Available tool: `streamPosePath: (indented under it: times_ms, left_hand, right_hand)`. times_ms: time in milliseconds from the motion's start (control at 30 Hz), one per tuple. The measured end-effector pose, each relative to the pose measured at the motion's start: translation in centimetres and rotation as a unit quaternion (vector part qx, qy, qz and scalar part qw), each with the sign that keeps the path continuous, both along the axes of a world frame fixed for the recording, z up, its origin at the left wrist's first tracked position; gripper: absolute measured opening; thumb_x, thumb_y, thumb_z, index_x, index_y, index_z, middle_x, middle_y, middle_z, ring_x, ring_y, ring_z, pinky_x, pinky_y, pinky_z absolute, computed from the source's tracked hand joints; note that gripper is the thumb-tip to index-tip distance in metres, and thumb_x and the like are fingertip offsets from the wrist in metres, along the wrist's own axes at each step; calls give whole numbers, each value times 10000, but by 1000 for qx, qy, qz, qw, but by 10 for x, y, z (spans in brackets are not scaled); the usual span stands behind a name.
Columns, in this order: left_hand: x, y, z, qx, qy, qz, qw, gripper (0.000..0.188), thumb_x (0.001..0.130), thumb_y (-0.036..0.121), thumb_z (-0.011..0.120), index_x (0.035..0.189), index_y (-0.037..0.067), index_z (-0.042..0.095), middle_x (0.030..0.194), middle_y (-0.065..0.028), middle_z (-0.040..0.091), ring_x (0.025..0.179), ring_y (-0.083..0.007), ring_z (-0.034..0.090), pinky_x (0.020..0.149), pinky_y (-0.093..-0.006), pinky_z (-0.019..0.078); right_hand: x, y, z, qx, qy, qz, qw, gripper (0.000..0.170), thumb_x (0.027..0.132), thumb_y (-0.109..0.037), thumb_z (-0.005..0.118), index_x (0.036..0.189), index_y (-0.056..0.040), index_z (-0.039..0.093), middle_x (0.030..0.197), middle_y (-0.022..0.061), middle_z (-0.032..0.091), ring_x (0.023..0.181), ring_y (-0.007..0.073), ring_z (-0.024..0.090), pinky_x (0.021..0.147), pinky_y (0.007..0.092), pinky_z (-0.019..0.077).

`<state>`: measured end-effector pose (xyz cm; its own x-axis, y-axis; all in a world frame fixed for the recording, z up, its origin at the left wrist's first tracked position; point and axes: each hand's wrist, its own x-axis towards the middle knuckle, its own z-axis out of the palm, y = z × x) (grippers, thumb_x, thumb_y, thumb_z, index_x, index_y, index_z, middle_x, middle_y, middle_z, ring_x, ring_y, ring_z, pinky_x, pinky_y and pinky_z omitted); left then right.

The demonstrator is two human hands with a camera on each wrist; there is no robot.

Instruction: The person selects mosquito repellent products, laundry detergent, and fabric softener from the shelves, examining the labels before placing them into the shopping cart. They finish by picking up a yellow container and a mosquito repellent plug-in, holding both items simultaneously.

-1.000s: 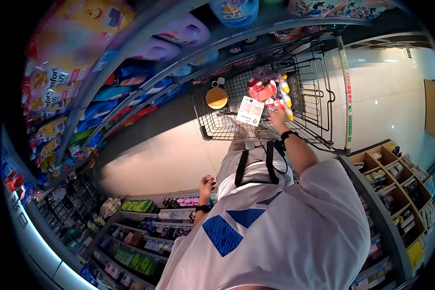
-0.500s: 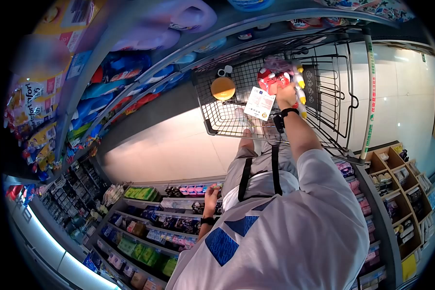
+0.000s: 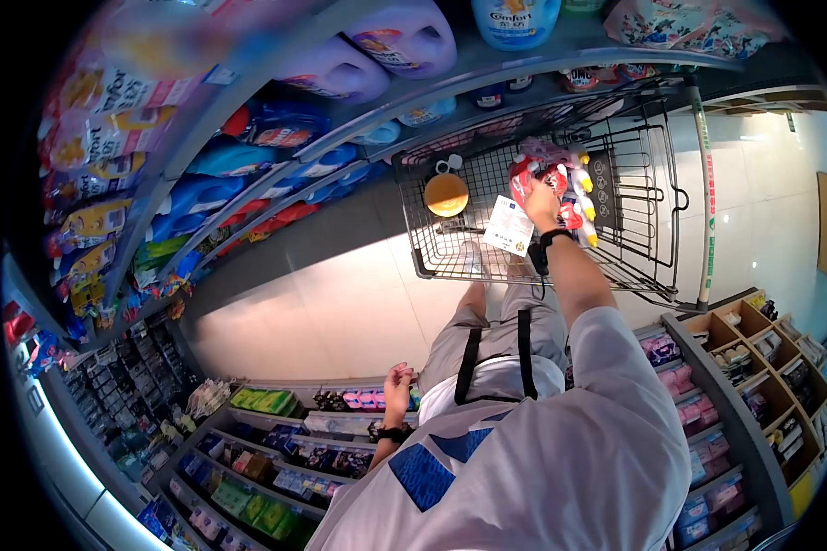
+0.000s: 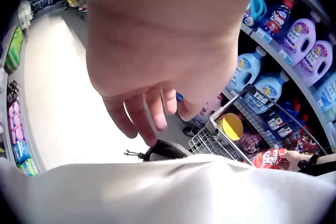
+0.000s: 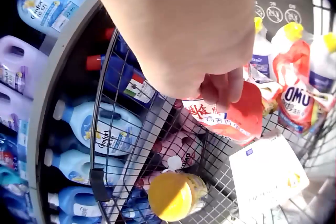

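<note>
My right hand (image 3: pixel 542 206) reaches into a wire shopping cart (image 3: pixel 473 275) and grips a red bag with white Chinese lettering (image 5: pixel 239 119), its fingers curled at the bag's top edge. Beside that bag lie a red OMO pack (image 5: pixel 297 104) and several white bottles with yellow caps (image 3: pixel 586 184). A white printed square pack (image 3: pixel 508 225) lies just to the left of this hand in the head view. Farther left stands a jar with a yellow lid (image 3: pixel 447 196). My left hand (image 3: pixel 397 393) hangs beside my body, fingers loosely bent and holding nothing.
Shelves of purple detergent jugs (image 3: pixel 404 39) and blue Comfort bottles (image 5: pixel 107 129) run close along the cart's far side. Low shelves with green packs (image 3: pixel 266 401) stand on the left-hand side. A wooden compartment rack (image 3: pixel 753 367) is at the right.
My right hand has moved from the nearer red pack deeper into the cart, onto the red bag. The left hand still hangs loose. The head view has shifted a little.
</note>
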<state>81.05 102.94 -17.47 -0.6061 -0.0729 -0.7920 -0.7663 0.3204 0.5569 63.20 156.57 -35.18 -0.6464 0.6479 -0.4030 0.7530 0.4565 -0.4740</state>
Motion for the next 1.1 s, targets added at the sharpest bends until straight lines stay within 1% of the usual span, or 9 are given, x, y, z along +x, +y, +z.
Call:
streamPosePath:
  times_ms: [167,300,500,600,667,733,767,933,1100]
  left_hand:
    - [-31,-20,-23,-13,81,8,997,289,986,157,616,1257,59,604,1004,-16,709,850,-120,670,703,-260,498]
    - [-72,-18,-42,21,125,-31,991,312,973,151,636,1261,36,602,998,-22,708,839,-114,653,719,-263,507]
    - [-159,78,13,96,187,-203,956,497,887,182,762,1297,-14,561,1083,-85,678,908,-158,629,850,-318,537]
    - [-189,145,67,153,314,-375,859,906,735,289,903,1449,7,423,1354,-200,568,1212,-303,586,1030,-398,480]
    - [-193,184,102,107,450,-419,781,1007,694,339,926,1480,15,387,1429,-218,505,1276,-340,556,1064,-410,458]
    - [-186,218,133,138,476,-431,754,1074,655,366,942,1495,20,371,1456,-223,473,1287,-364,537,1082,-422,441]
    - [-180,233,151,218,408,-423,780,1083,652,355,944,1502,20,363,1453,-232,475,1292,-378,532,1078,-433,442]
    - [-146,300,157,281,484,-257,788,847,679,157,924,1410,45,511,1307,-180,646,1183,-328,649,1006,-394,513]
    - [-130,356,188,246,527,-333,742,689,727,137,907,1336,21,606,1234,-147,700,1113,-249,683,970,-360,534]
  right_hand:
    - [30,-28,75,23,41,-11,999,197,970,-280,598,1047,-107,653,937,223,701,927,460,658,769,563,502]
    - [48,-51,140,107,187,31,976,194,959,-253,622,943,-72,688,896,198,699,869,422,663,723,499,505]
    - [89,-96,275,145,353,96,919,109,880,-100,686,948,-15,689,865,186,658,828,374,642,731,461,511]
    - [102,-103,325,171,398,88,897,63,851,-47,689,907,-21,697,849,173,657,810,362,635,730,438,504]
    - [103,-109,367,189,439,103,872,78,831,-38,696,907,-21,701,833,155,655,804,347,629,736,427,500]
    - [105,-111,404,211,459,106,857,112,799,-27,704,910,-20,704,820,133,656,812,335,624,764,427,504]
    - [107,-109,419,227,477,125,840,125,782,-24,707,907,-24,705,818,122,658,817,330,622,784,431,504]
    - [135,-87,483,301,517,173,782,189,724,-20,720,911,-43,709,814,77,668,825,301,626,840,454,494]
    - [176,-27,503,339,543,216,737,287,681,9,706,967,-16,718,754,78,644,727,276,625,680,398,470]
